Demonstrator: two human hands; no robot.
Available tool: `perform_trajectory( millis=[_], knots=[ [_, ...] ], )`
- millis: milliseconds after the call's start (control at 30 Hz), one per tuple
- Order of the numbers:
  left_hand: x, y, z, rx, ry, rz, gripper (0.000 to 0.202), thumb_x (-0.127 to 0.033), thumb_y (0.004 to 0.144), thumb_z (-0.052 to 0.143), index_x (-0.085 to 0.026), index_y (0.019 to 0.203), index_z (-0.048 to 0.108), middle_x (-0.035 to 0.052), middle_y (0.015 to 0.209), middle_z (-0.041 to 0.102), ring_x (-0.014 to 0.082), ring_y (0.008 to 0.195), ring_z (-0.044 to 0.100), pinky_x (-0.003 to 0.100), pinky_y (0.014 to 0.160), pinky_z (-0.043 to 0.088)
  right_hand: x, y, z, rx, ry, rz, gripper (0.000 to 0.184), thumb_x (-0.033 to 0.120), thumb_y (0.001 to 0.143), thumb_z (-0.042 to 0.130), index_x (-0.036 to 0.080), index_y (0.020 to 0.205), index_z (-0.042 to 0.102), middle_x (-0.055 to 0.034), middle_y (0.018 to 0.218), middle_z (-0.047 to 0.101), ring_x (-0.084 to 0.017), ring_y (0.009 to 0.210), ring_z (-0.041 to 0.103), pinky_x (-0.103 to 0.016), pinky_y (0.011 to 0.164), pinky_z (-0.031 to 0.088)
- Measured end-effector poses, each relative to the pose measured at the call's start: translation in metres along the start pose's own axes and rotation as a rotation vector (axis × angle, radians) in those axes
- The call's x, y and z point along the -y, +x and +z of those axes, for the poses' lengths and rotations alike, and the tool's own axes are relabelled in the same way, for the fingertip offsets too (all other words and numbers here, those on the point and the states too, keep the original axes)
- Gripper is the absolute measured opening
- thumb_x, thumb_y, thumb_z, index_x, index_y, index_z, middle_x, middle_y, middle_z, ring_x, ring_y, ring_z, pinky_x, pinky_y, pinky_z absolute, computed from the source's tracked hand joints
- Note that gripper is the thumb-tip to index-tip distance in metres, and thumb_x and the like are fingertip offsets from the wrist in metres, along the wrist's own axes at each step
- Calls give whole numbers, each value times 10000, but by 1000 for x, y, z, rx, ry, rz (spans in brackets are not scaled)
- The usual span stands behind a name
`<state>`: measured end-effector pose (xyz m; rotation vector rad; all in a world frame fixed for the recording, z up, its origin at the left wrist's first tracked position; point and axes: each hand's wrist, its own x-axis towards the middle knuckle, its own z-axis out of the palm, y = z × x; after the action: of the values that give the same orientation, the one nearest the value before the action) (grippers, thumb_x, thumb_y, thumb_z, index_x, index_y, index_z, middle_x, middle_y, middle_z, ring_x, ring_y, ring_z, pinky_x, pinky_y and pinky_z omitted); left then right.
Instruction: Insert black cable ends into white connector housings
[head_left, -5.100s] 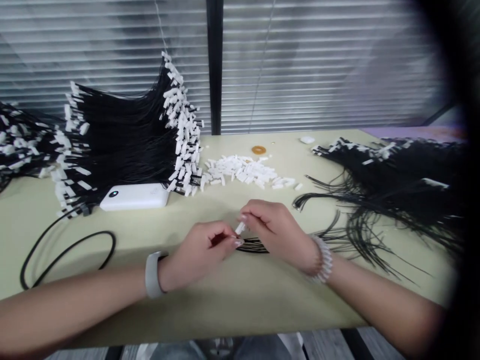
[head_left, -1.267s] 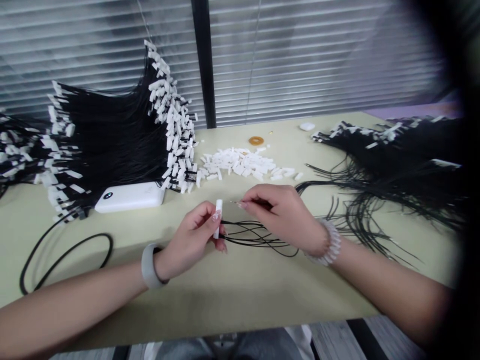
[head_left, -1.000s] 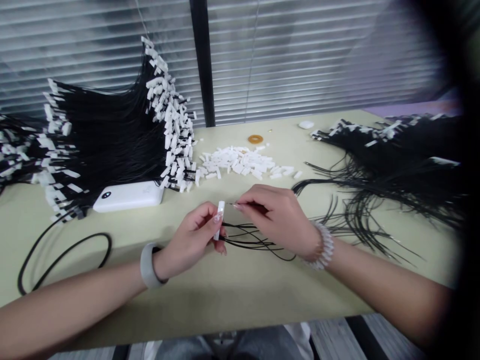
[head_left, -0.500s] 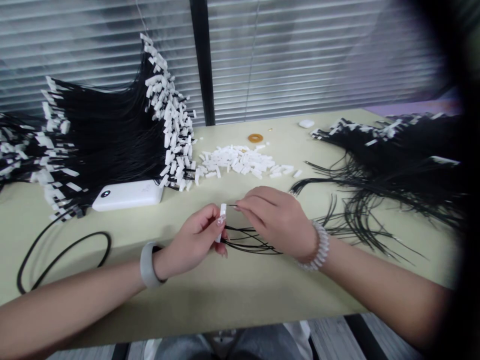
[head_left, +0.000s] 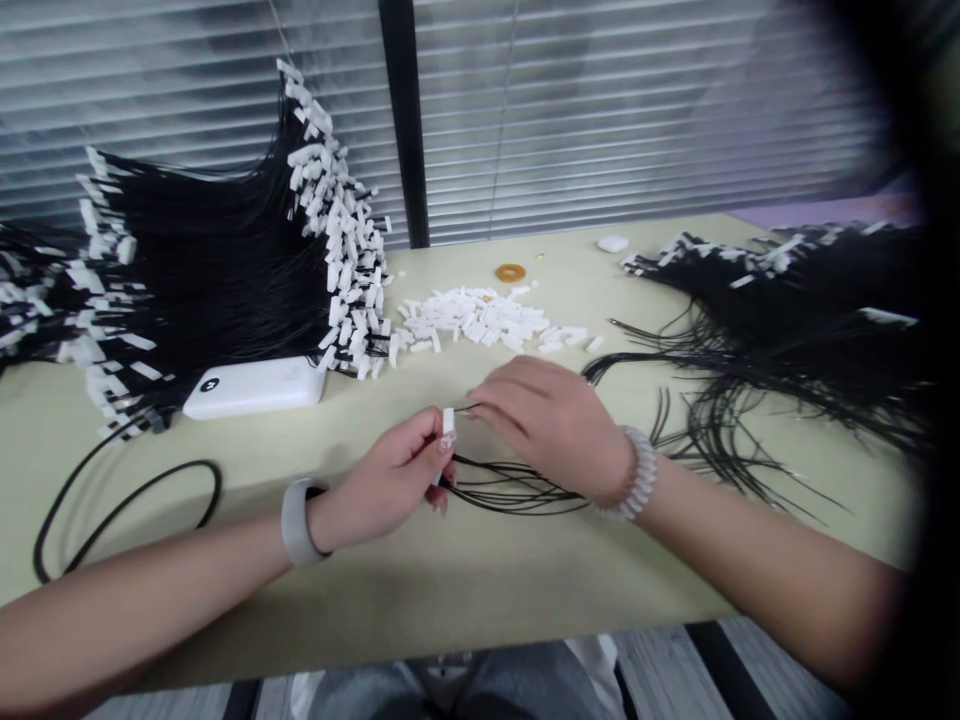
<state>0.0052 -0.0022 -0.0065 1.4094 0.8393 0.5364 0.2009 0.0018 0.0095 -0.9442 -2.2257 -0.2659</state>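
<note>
My left hand (head_left: 409,460) pinches a small white connector housing (head_left: 448,421) upright between thumb and fingers. From the lower part of the housing several black wires (head_left: 517,490) run off to the right, passing below my other hand. Just right of the housing, my right hand (head_left: 551,420) has thumb and fingertips closed on a thin black wire (head_left: 466,407). The wire's end reaches the top of the housing; I cannot tell whether it sits inside. Beyond both hands lies a loose pile of white connector housings (head_left: 487,318).
Bundled black wires with white connectors (head_left: 225,250) stand high at the left. A white power bank (head_left: 255,388) with a black cable (head_left: 127,510) lies before them. More black wires (head_left: 810,330) spread over the right side. A roll of yellow tape (head_left: 510,273) sits at the back.
The wire in my right hand has come closer to the housing's top, and that hand has shifted slightly up and left. My left hand keeps its hold on the housing.
</note>
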Motion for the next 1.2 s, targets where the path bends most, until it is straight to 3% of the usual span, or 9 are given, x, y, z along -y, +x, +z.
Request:
perform_trajectory(
  millis=[100,200,300,400,500,600,700,900,1200],
  knots=[
    [2,4,0,-123,-148,32,215,-357,878,425,-170,774,415,-29,675,481,59,523,500,208,513,437,-16,8,-12,42,27,289,246,360,849,485,144,879,601,-50,800,629,-136,714,553,-263,646,426],
    [2,6,-1,-247,-289,56,171,-316,864,467,-171,781,436,-24,687,491,68,557,507,215,530,442,-42,8,-26,298,57,494,465,448,897,332,161,628,579,-16,558,561,-102,502,492,-248,515,370],
    [1,7,-1,-318,-393,90,148,-271,859,483,-171,757,445,-30,675,473,75,593,513,215,545,445,-62,1,-39,653,167,496,557,517,875,333,165,480,509,11,423,452,-74,379,396,-228,412,304],
    [0,8,0,-347,-435,119,171,-255,864,475,-167,723,434,-33,660,461,79,616,513,212,561,444,-60,-2,-46,851,280,374,510,499,848,417,170,461,464,41,394,360,-49,333,280,-213,343,219],
    [1,6,1,-310,-348,103,161,-287,866,471,-171,758,441,-29,665,484,82,605,517,217,563,448,-37,4,-44,799,372,226,417,392,878,414,177,532,503,46,440,403,-51,380,328,-197,383,267],
    [1,4,2,-196,-152,97,196,-334,869,454,-162,775,445,-17,690,513,77,570,528,224,563,455,-10,12,-33,605,376,173,310,279,889,404,181,655,581,33,541,526,-66,485,443,-205,499,345],
    [0,2,3,-132,-73,106,213,-349,872,443,-162,770,434,-22,699,493,78,578,522,236,574,472,6,14,-20,535,335,137,231,210,870,429,174,749,622,9,641,589,-88,597,508,-223,594,371],
    [0,3,2,-136,-44,84,229,-373,871,433,-167,772,426,-24,699,479,78,575,513,234,568,477,11,3,-7,578,168,81,207,188,875,407,144,784,588,-35,718,593,-122,674,543,-241,617,373],
    [2,4,1,-130,-63,82,244,-383,878,413,-170,758,403,-28,682,474,76,549,514,221,539,448,9,-8,0,547,-35,22,132,191,859,401,174,789,512,8,569,514,-100,499,452,-248,492,218]
  ],
)
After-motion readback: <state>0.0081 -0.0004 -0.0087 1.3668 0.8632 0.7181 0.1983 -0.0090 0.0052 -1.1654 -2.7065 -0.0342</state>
